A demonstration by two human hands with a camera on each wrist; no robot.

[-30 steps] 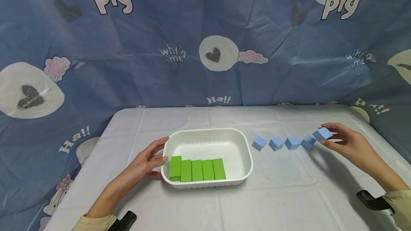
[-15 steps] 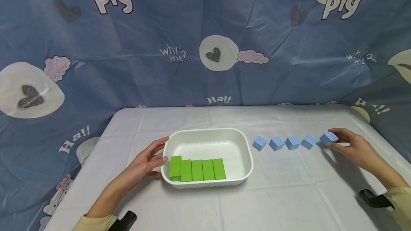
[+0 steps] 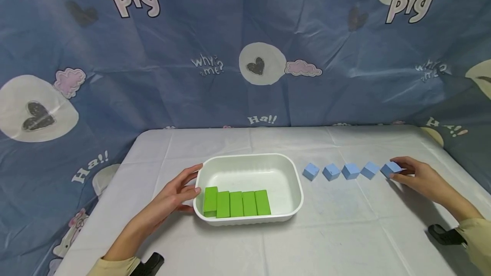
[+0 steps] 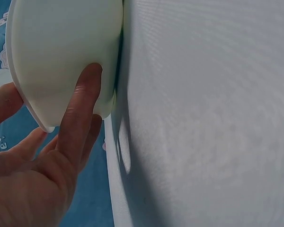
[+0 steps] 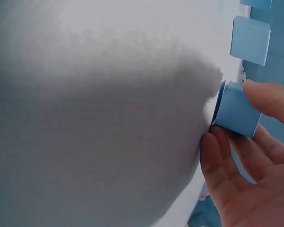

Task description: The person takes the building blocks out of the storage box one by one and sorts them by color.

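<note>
At the right end of a row of blue cubes (image 3: 350, 171), my right hand (image 3: 423, 180) pinches a blue cube (image 3: 391, 169) between thumb and fingers. Seen from the right wrist, that cube (image 5: 237, 109) is right at the white cloth, with the thumb on one side and fingertips on the other. My left hand (image 3: 170, 199) touches the left end of a white plastic tray (image 3: 249, 221). In the left wrist view one long finger (image 4: 80, 109) lies straight along the tray's outer wall (image 4: 66, 52), and other fingertips are at its rim.
Several green blocks (image 3: 235, 203) lie side by side along the tray's near wall. A white cloth covers the table (image 3: 322, 242). Behind it hangs a blue printed curtain (image 3: 215, 105).
My right hand has carried the blue cube away from the neighbouring cube and down to the table at the row's right end. The left hand and tray stay in place.
</note>
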